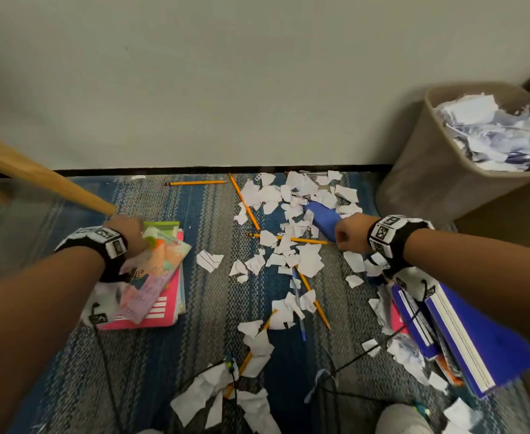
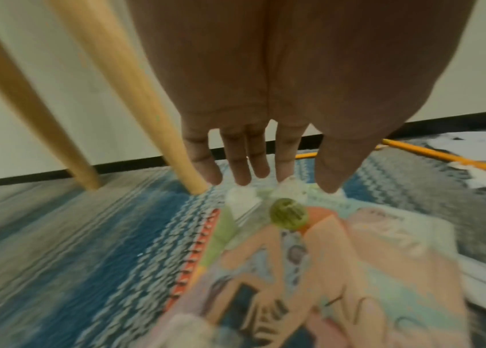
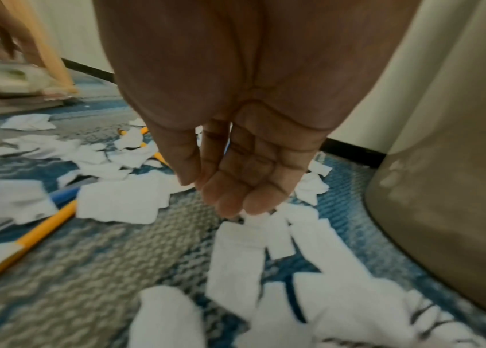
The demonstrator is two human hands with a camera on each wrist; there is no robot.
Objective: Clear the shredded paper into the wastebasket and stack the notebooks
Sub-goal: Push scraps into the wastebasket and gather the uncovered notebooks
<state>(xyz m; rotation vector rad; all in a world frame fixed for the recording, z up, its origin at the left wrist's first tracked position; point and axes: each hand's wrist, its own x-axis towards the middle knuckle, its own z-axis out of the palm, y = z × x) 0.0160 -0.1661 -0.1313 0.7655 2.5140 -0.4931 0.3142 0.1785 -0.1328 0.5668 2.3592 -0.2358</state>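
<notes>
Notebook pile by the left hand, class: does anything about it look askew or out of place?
Yes. The top pastel notebook lies turned at an angle across the pink notebook below, its corner overhanging the edge rather than squared up. The left hand hangs over its far end, fingers straight. A small green round object sits on the cover.

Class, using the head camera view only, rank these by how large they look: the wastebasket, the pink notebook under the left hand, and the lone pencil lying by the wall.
1. wastebasket, largest.
2. pink notebook, partly covered by other notebooks, so its full size is hidden.
3. pencil, smallest, though it lies farther from the camera.
</notes>
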